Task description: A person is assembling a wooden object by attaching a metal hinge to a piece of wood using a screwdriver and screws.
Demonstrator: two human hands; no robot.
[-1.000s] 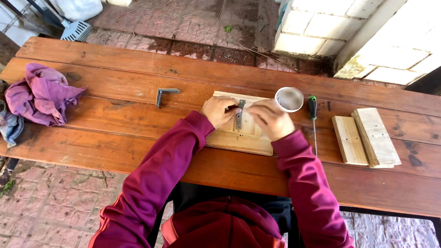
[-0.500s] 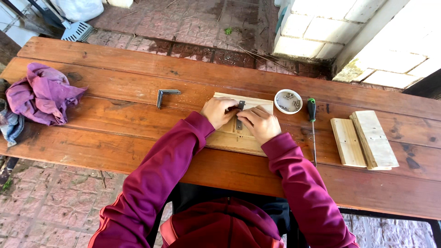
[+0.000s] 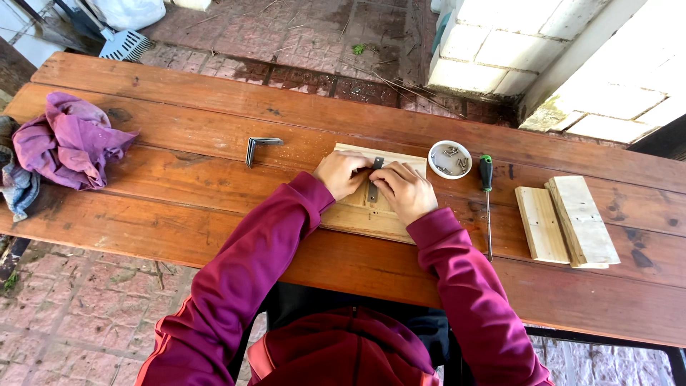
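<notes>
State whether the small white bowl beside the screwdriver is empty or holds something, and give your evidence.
Not empty. The white bowl stands upright on the table and several small dark screws lie inside it, right of the right hand.

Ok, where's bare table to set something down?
Free: between the purple cloth and the loose bracket, and the near planks under it. Crowded: both hands on the board, with the screw bowl, screwdriver and wood blocks alongside.

Long maroon sleeves, bare hands (image 3: 379, 187)

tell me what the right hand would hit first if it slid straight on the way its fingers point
Probably the left hand: the right hand points left across the metal bracket on the wooden board, fingertips nearly meeting.
</notes>
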